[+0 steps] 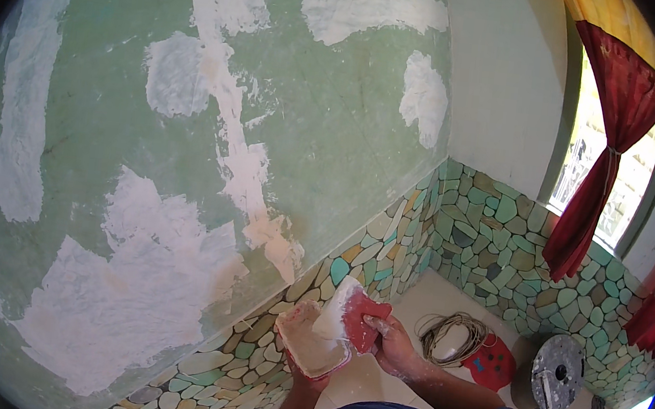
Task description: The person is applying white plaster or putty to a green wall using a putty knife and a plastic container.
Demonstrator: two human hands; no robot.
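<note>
My left hand grips a rectangular tub from beneath. The tub has a reddish outside, and its inside is coated with pale filler. In my right hand, thumb on top, is a red putty spreader with a thick load of white filler along its edge. The loaded edge is over the tub's right side; whether it touches the rim I cannot tell. Both are in front of the green wall, which bears white filler patches and a long upright strip of filler.
Pebble-pattern stone cladding runs along the lower wall and round the corner. On the floor lie a coil of cord and a red mat, beside a grey drum-shaped object. A red curtain hangs at the window.
</note>
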